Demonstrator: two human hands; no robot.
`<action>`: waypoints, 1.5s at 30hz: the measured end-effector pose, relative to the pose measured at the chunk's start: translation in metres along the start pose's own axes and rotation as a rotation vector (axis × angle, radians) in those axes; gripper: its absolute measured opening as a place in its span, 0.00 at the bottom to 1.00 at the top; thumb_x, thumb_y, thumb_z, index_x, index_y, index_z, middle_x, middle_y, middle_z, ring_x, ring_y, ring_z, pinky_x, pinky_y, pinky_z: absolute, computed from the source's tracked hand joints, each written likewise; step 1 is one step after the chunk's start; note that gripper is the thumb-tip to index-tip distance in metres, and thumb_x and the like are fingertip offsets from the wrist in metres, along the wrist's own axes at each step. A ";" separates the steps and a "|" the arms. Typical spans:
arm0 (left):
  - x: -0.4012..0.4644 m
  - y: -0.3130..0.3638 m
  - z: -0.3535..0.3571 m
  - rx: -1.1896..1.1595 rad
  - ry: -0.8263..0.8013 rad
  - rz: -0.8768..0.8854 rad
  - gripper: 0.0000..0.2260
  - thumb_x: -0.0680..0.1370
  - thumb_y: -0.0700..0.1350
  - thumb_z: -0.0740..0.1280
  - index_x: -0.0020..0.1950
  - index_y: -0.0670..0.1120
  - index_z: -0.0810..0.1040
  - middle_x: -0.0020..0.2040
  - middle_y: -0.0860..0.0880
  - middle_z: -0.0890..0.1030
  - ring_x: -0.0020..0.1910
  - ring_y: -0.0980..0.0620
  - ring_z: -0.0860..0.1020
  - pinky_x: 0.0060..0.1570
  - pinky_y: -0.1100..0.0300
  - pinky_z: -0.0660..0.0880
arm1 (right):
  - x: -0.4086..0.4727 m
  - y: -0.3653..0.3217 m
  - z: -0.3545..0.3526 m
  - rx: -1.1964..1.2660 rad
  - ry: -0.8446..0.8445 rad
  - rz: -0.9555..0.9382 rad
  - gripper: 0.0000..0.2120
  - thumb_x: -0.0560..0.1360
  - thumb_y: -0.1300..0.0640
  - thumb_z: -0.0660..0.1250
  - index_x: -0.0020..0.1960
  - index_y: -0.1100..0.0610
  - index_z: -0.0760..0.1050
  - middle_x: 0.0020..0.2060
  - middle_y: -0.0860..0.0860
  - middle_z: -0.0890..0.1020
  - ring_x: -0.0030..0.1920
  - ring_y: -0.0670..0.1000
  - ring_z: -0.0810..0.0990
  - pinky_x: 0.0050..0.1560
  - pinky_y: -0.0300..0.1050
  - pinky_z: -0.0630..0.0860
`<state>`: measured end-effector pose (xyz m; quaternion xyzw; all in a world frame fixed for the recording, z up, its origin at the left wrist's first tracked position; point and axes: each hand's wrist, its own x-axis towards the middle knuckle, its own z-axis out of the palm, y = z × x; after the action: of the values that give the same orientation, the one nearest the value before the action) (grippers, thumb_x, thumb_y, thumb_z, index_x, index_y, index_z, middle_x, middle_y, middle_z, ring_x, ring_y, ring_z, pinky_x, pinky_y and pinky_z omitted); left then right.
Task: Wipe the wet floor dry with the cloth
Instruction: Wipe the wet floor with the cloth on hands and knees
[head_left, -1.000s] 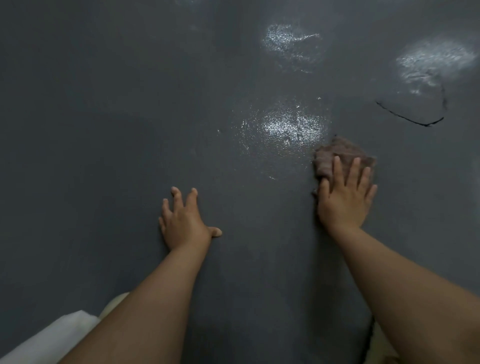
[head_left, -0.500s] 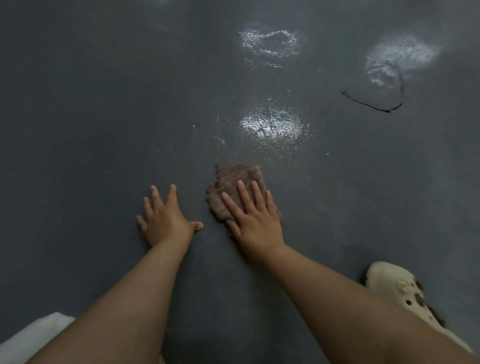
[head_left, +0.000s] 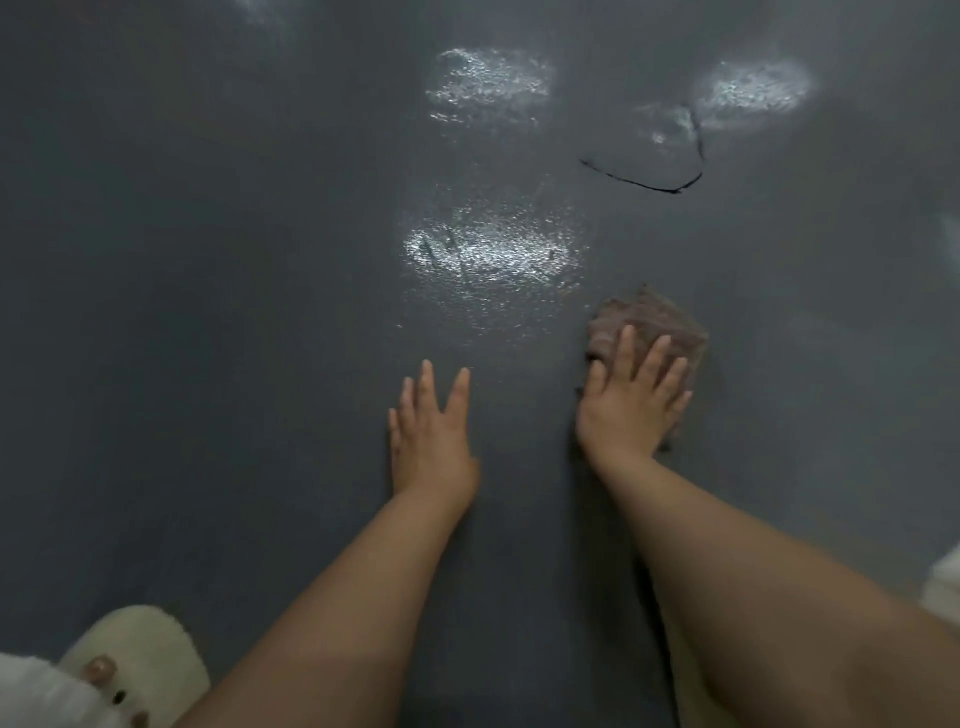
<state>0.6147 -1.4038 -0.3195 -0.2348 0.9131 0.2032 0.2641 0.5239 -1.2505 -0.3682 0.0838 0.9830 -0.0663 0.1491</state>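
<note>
I see the right hand pressing the cloth with straight, spread fingers at centre-right, while the left hand lies flat on the floor, fingers apart.

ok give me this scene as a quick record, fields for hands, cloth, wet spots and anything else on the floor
left hand: flat on the floor, fingers spread, holds nothing
right hand: pressed flat on the cloth
cloth: brown, crumpled, just right of the nearest wet patch
wet patches: one near, two farther off
crack: dark line between the patches
slipper: cream, lower left
</note>
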 end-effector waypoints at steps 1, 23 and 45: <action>0.002 0.010 0.003 0.014 -0.010 0.021 0.41 0.76 0.47 0.69 0.78 0.55 0.42 0.77 0.46 0.37 0.76 0.45 0.40 0.74 0.52 0.43 | -0.013 -0.008 0.006 -0.008 -0.019 -0.026 0.26 0.81 0.44 0.49 0.77 0.44 0.45 0.77 0.55 0.44 0.76 0.61 0.42 0.72 0.59 0.39; 0.019 0.111 0.027 0.364 -0.171 0.151 0.49 0.70 0.51 0.75 0.77 0.56 0.41 0.76 0.44 0.35 0.74 0.33 0.41 0.69 0.36 0.55 | 0.043 0.077 -0.029 0.104 -0.033 0.281 0.28 0.81 0.44 0.48 0.77 0.44 0.40 0.77 0.54 0.39 0.75 0.61 0.37 0.72 0.63 0.39; 0.023 0.109 0.029 0.331 -0.171 0.160 0.52 0.67 0.53 0.76 0.77 0.57 0.40 0.76 0.46 0.33 0.74 0.34 0.40 0.69 0.36 0.54 | 0.123 0.148 -0.058 -0.006 -0.003 0.066 0.26 0.81 0.43 0.48 0.77 0.41 0.44 0.77 0.51 0.42 0.76 0.57 0.39 0.74 0.57 0.39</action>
<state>0.5501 -1.3088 -0.3288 -0.0969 0.9241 0.0899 0.3585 0.4193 -1.0788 -0.3658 0.1156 0.9797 -0.0585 0.1529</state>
